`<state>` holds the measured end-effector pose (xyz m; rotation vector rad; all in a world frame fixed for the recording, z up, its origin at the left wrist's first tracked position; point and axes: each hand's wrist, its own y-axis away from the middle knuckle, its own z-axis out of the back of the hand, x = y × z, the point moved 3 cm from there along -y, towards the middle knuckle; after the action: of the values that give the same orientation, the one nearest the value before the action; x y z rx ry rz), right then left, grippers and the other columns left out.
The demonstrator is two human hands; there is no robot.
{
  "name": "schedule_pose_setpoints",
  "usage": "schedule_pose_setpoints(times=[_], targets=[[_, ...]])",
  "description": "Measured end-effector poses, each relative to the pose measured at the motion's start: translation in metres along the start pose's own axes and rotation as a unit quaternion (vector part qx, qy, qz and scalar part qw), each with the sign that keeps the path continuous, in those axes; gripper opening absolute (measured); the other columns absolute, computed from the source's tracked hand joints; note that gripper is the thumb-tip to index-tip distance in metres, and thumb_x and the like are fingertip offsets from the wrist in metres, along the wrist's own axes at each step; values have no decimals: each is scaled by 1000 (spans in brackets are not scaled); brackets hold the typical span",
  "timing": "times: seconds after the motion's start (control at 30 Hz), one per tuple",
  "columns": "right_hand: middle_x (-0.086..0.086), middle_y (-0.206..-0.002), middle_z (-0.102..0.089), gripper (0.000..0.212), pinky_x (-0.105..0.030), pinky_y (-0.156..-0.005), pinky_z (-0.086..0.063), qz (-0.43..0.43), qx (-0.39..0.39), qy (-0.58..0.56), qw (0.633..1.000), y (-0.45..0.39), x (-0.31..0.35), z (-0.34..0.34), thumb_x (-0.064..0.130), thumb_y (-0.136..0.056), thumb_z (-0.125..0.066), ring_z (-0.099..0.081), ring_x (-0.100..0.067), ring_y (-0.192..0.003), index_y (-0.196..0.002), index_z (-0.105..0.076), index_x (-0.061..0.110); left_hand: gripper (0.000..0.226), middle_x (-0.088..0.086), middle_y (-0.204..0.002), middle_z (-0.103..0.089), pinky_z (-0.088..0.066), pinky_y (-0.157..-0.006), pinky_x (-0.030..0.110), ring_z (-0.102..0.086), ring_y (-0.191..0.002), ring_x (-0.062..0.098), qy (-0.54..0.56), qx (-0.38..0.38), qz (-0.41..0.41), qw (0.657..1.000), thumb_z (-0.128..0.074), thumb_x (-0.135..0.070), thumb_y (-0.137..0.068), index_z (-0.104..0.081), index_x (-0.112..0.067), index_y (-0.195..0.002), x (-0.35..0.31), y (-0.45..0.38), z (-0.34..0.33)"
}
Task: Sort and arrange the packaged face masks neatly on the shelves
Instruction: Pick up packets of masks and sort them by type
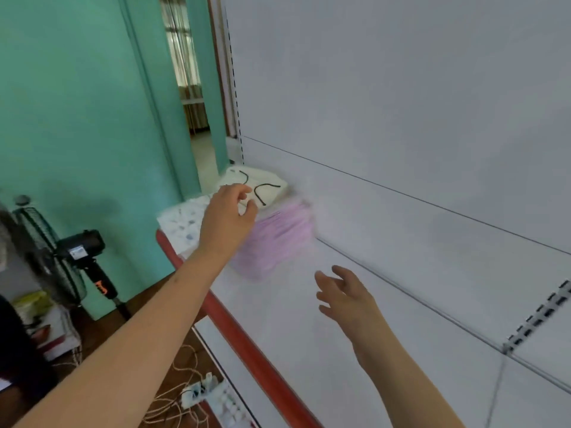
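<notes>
1. A white shelf with a red front edge runs from lower centre up toward the left, backed by a plain white panel.
2. Three packs of masks sit at the shelf's far left end. The pink pack lies nearest the viewer, close to the back panel; it is blurred, so its exact outline is hard to make out.
3. Just beyond it lies a white pack with black ear loops, and beside that, toward the shelf's front edge, a white patterned pack.
4. The left hand reaches over these packs, above the near edge of the white pack and the left side of the pink one. Its fingers are loosely curled with the thumb apart, and they appear to grasp nothing, though the blur makes contact with a pack uncertain.
5. The right hand hovers over bare shelf to the right of the pink pack, apart from it. Its fingers are spread and relaxed, holding nothing.
6. At left, beyond the shelf, stand a green wall and a black fan; a tangle of cords and a power strip lie on the floor below.
</notes>
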<state>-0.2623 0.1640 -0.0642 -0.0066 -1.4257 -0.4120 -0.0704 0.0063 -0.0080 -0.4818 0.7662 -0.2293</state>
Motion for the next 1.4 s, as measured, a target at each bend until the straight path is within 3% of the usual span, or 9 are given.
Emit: schedule_pose_setpoints(times=[0.13,0.4,0.57,0.7,0.83,0.93,1.07,1.23,1.4], targets=[[5,-137,-54,69,-41,-104,-50,-31,-2,-33,999,-42,23,-48,55,-87,-64,-62,-14,-111,-146,-42,27,24,7,-112,-67,-51,-91,35,-64,-103,23,-25,191,29,981,-62,-21,-93,-69,-7,-111,37,-10,-23],[-11,-113,-70,62,-36,-89,-56,-130,35,-130,982,-110,33,-88,52,-85,-70,-68,-26,-102,-125,-61,6,33,-3,-102,-59,-50,-76,34,-60,-89,17,8,285,46,957,-66,-38,-90,-48,-26,-114,52,0,-48],[-15,-110,-73,55,-41,-98,-53,-172,-1,-202,964,-137,32,-100,39,-77,-83,-68,-28,-104,-117,-66,5,51,-1,-118,-66,-51,-79,32,-65,-98,19,36,292,76,953,-57,-43,-95,-40,-24,-139,46,6,-53],[-14,-99,-73,35,-34,-77,-56,-176,-12,-198,964,-144,28,-105,32,-83,-79,-69,-26,-91,-102,-68,4,30,-6,-100,-65,-54,-88,36,-63,-94,16,67,309,106,943,-52,-44,-96,-59,-20,-113,52,8,-49],[-12,-96,-73,42,-39,-84,-58,-131,-64,-185,972,-141,21,-111,34,-74,-79,-70,-28,-88,-104,-68,6,77,-2,-136,-59,-46,-106,49,-55,-125,22,65,304,106,945,-41,-74,-74,-50,-29,-135,58,14,-55],[-16,-95,-76,68,-49,-91,-57,-117,-63,-217,967,-139,19,-106,41,-48,-79,-73,-34,-91,-105,-70,4,75,-4,-127,-61,-49,-100,49,-58,-119,23,76,305,116,942,-41,-82,-69,-45,-40,-130,56,19,-58],[-19,-94,-76,40,-41,-86,-59,-133,-49,-219,965,-137,16,-91,31,-79,-78,-73,-32,-89,-104,-71,1,72,-10,-118,-64,-56,-90,40,-64,-108,16,99,313,119,937,-44,-83,-72,-45,-39,-129,47,25,-61],[-16,-99,-77,58,-38,-90,-57,-128,21,-240,962,-127,19,-81,47,-72,-84,-74,-28,-94,-108,-72,4,40,-16,-107,-66,-49,-69,17,-65,-89,-3,183,300,150,924,-58,-60,-92,-50,-32,-119,44,30,-63],[-20,-103,-75,45,-43,-91,-58,-91,49,-245,964,-108,18,-65,30,-83,-77,-73,-34,-98,-116,-69,0,33,-16,-119,-65,-46,-71,10,-63,-100,-4,274,285,190,899,-59,-51,-95,-52,-33,-122,43,44,-61]])
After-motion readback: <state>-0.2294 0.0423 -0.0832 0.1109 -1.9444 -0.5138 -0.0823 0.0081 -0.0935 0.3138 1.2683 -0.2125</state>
